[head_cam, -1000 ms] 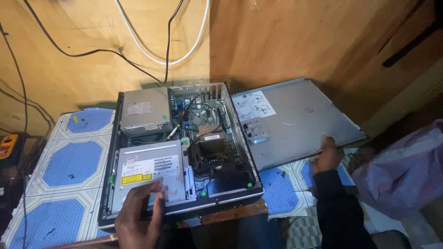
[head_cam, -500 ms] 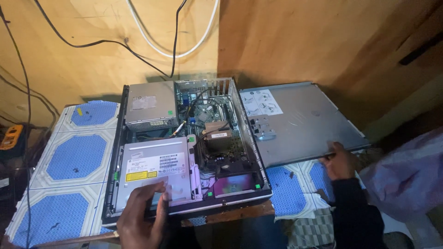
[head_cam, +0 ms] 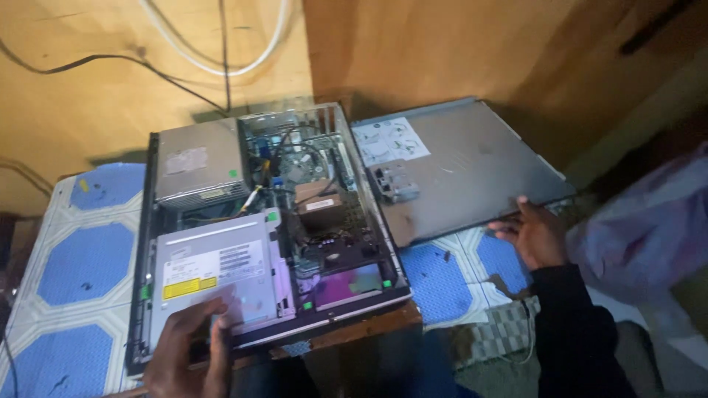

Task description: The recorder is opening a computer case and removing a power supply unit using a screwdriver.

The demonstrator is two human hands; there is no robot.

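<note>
Left hand [head_cam: 188, 352], at 7 o'clock, fingers curled on the near edge of the silver box-shaped optical drive [head_cam: 217, 269] inside the open black desktop computer case [head_cam: 258, 228]. Right hand [head_cam: 535, 234], at 4 o'clock, open-fingered, resting on the grey metal side panel [head_cam: 461, 166] on the blue-patterned worktop [head_cam: 85, 258].

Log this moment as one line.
left hand: on optical drive | right hand: at side panel edge | computer case: open

left hand [head_cam: 188, 354] — cut off below, blurred
</note>
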